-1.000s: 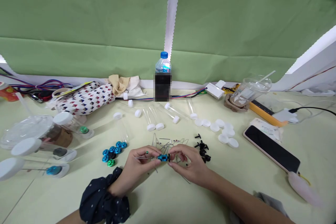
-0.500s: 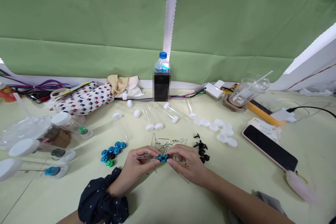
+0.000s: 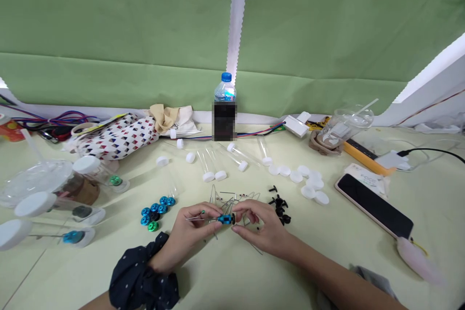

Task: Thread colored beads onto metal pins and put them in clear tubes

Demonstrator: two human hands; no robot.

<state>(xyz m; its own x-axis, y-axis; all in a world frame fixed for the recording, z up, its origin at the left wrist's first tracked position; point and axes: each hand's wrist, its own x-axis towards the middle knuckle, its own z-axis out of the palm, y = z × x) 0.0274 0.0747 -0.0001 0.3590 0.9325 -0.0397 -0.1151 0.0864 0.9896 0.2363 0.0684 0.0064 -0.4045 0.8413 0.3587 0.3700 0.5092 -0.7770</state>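
My left hand pinches a small blue metal cylinder between thumb and fingertips. Thin metal wires stick out to the left through those fingers. A black disc-shaped end piece sits on the cylinder's right end. Beside that end, my right hand has thumb and forefinger parted, one below and one above the black piece; whether a fingertip touches it is hard to tell. Bent metal wires lie under and behind both hands. Left of them are several blue round caps and a green one; to the right, small black T-shaped pieces.
Clear tubes with white caps lie beyond the hands, with loose white discs to their right. Capped tubes and a plastic cup stand at left. A phone lies at right; a water bottle stands behind.
My right thumb and forefinger have parted from the cylinder's right end, leaving the black end piece more exposed. My left hand keeps its hold in the same place.
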